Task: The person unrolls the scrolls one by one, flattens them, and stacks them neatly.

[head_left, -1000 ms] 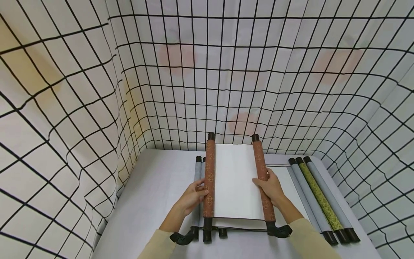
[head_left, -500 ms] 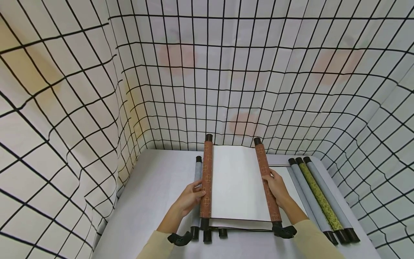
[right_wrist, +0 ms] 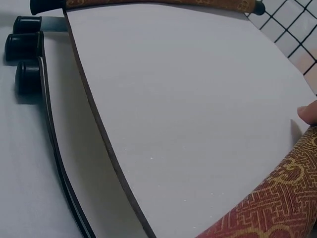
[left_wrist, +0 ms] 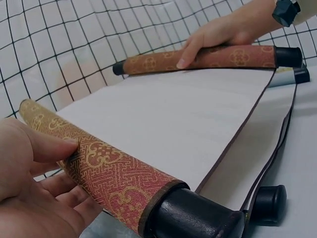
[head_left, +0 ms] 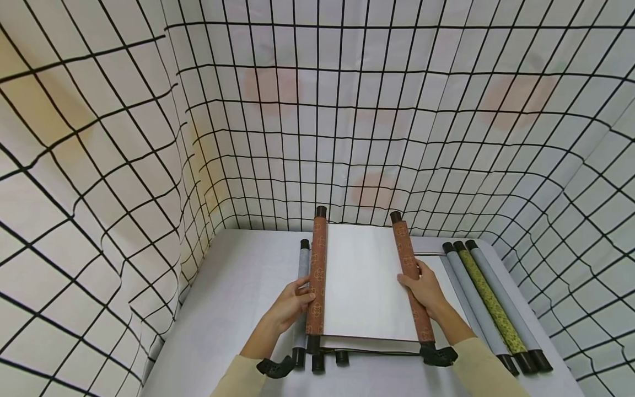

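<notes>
A hanging scroll with blank white paper (head_left: 367,281) is spread between two red-brown patterned rollers with black end knobs. My left hand (head_left: 290,306) grips the left roller (head_left: 317,275); in the left wrist view the thumb (left_wrist: 62,148) lies on top and the fingers pass beneath. Around the right roller (head_left: 408,248) my right hand (head_left: 423,286) is curled, its thumb towards the paper. Only that thumb (right_wrist: 308,113) shows in the right wrist view, beside the patterned roller (right_wrist: 282,198). The scroll is held raised above other scrolls, whose middle it hides.
Under it, a pale sheet (right_wrist: 74,148) with a dark edge lies on the white table (head_left: 238,275). A grey-blue roller (head_left: 301,325) lies by my left hand. At right are a yellow-green roller (head_left: 488,295) and grey-blue ones (head_left: 506,303). Black wire grid (head_left: 367,132) encloses the back and sides.
The right roller has moved right and slightly nearer, and the left roller slightly left, so more white paper shows between them. In the last half second, my right thumb has shifted towards the paper.
</notes>
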`<state>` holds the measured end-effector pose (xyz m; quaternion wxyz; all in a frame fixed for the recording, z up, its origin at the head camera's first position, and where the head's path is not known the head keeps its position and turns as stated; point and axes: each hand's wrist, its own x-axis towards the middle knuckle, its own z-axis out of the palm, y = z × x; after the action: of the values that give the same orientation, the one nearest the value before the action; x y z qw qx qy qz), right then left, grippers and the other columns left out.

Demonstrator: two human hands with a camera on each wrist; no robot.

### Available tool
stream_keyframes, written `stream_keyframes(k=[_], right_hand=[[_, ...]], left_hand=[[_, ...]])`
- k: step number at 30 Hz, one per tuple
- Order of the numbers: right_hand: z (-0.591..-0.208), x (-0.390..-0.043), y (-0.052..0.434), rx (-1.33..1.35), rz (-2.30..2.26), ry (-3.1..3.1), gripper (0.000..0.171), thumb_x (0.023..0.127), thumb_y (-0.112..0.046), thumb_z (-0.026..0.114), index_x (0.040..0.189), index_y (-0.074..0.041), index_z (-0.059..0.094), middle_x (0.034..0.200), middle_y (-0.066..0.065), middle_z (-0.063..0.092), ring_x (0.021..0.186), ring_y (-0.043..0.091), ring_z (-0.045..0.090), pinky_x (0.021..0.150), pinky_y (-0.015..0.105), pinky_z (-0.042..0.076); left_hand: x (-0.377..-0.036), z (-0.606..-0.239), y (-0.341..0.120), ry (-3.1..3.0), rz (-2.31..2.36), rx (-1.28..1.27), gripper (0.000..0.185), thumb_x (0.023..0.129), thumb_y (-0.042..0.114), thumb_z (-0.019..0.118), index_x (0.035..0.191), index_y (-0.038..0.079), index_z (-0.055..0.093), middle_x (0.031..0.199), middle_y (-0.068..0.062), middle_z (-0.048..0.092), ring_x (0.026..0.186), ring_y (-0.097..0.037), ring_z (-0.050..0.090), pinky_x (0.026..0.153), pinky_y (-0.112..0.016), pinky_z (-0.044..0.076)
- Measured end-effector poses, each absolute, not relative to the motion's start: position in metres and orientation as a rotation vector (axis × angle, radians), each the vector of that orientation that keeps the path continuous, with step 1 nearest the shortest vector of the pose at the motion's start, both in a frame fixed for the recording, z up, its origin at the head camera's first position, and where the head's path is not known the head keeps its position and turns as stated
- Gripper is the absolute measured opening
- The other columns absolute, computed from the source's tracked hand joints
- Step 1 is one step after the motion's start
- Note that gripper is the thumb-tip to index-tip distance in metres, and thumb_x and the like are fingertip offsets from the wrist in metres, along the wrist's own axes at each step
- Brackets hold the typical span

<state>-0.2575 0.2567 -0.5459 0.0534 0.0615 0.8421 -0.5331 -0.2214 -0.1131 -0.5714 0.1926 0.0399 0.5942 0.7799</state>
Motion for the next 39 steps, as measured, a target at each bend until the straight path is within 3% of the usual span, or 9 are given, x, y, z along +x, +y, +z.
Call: stream_keyframes(k=[5,8,14,17,22,29,36,39], right_hand=[[-0.539,-0.257,0.258,0.236,-1.619,2.537,0.078,0.105,-0.021,0.057,0.162,0.006,0.013,0.155,0.034,0.032,0.136,0.048,0.041,0.106,0.058,0.040],[-0.537,-0.258,0.258,0.263,-1.636,2.524,0.075,0.105,-0.020,0.051,0.162,0.006,0.010,0.158,0.034,0.029,0.140,0.046,0.036,0.110,0.059,0.034],[-0.539,-0.258,0.262,0.233,-1.623,2.555,0.082,0.103,-0.030,0.064,0.160,0.007,0.018,0.145,0.032,0.043,0.124,0.043,0.051,0.095,0.052,0.046],[-0.541,-0.258,0.266,0.203,-1.599,2.572,0.084,0.101,-0.027,0.069,0.160,0.006,0.019,0.141,0.032,0.046,0.119,0.043,0.055,0.089,0.048,0.049],[-0.540,-0.260,0.274,0.218,-1.629,2.553,0.080,0.103,-0.020,0.063,0.163,0.002,0.015,0.138,0.032,0.050,0.111,0.036,0.058,0.082,0.040,0.052],[-0.538,-0.261,0.278,0.278,-1.718,2.485,0.072,0.105,-0.016,0.052,0.163,0.002,0.014,0.124,0.024,0.058,0.091,0.024,0.058,0.071,0.035,0.051],[-0.542,-0.257,0.281,0.245,-1.570,2.604,0.094,0.099,-0.039,0.071,0.161,0.005,0.015,0.143,0.033,0.040,0.113,0.039,0.053,0.079,0.040,0.051],[-0.543,-0.256,0.285,0.201,-1.558,2.614,0.094,0.100,-0.037,0.071,0.161,0.006,0.014,0.136,0.033,0.044,0.112,0.040,0.056,0.080,0.043,0.052]], left_hand=[[-0.220,-0.573,-0.115,1.669,2.196,0.114,0.067,0.102,-0.004,0.056,0.158,-0.012,0.019,0.140,-0.025,0.046,0.110,-0.023,0.055,0.090,-0.034,0.049],[-0.220,-0.576,-0.115,1.664,2.192,0.102,0.067,0.102,-0.003,0.056,0.158,-0.012,0.020,0.138,-0.024,0.047,0.107,-0.022,0.055,0.089,-0.034,0.048],[-0.218,-0.580,-0.115,1.660,2.189,0.100,0.068,0.103,-0.001,0.056,0.159,-0.011,0.019,0.140,-0.025,0.046,0.106,-0.022,0.054,0.087,-0.035,0.047],[-0.217,-0.580,-0.116,1.643,2.211,0.108,0.068,0.103,-0.002,0.056,0.159,-0.008,0.019,0.133,-0.020,0.051,0.102,-0.020,0.055,0.085,-0.034,0.048],[-0.215,-0.581,-0.120,1.619,2.243,0.109,0.065,0.104,-0.004,0.054,0.161,-0.002,0.022,0.112,-0.009,0.056,0.093,-0.017,0.054,0.081,-0.034,0.047],[-0.213,-0.582,-0.123,1.597,2.254,0.120,0.066,0.104,-0.004,0.054,0.161,-0.003,0.021,0.120,-0.013,0.060,0.099,-0.018,0.058,0.086,-0.035,0.049],[-0.212,-0.581,-0.120,1.601,2.254,0.086,0.065,0.104,-0.002,0.054,0.161,-0.004,0.021,0.125,-0.015,0.055,0.102,-0.020,0.055,0.085,-0.035,0.048],[-0.211,-0.583,-0.121,1.588,2.267,0.076,0.064,0.104,-0.003,0.052,0.161,-0.004,0.022,0.123,-0.013,0.056,0.101,-0.019,0.055,0.085,-0.034,0.048]])
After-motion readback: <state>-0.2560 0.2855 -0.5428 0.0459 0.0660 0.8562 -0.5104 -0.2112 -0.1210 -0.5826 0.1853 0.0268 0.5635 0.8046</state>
